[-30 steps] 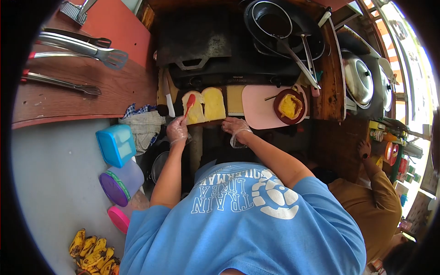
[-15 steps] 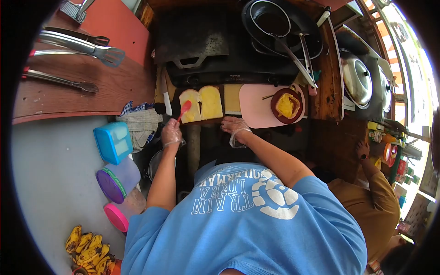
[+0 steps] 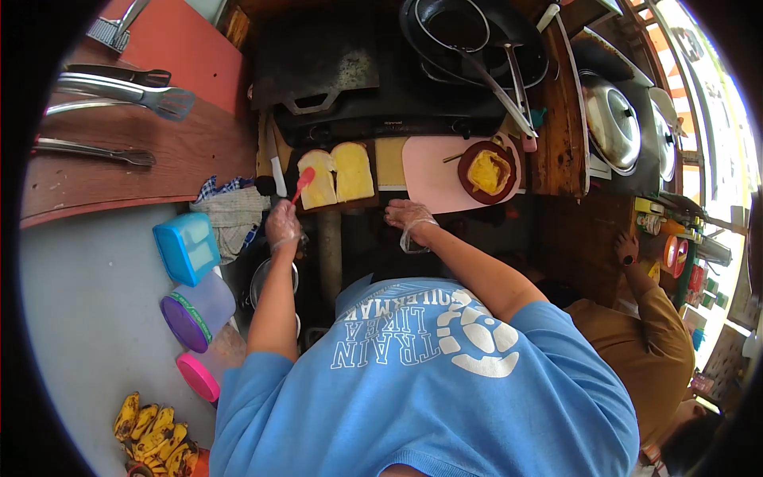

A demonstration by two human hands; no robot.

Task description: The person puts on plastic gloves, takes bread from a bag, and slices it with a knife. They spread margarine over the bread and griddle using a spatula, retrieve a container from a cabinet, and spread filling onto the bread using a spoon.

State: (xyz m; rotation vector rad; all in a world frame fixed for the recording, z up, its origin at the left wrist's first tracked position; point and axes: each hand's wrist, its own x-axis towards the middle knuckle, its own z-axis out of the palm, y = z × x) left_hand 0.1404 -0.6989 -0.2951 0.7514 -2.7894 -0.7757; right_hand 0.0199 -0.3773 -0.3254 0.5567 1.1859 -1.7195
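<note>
From my distant seat I take the dark board point(image 3: 362, 203) as my landmark. On it two bread slices point(image 3: 353, 175) lie side by side with yellow on top; the left slice point(image 3: 321, 191) looks paler and less even. The left hand point(image 3: 282, 226), gloved in clear plastic, is near the board's left near corner, its grip closed around the handle of the red spatula point(image 3: 307, 178). The spatula head is at the left slice (whether it presses or only hovers, I cannot tell). The right hand point(image 3: 408, 214), also gloved, is just beyond the board's right near corner; its grip is loosely open and I see nothing in it. A knife point(image 3: 278, 175) lies left of the board. I judge that spreading on the left slice is the step in hand. The next move, in my opinion, calls for light, flat pressure, because soft bread can tear.
</note>
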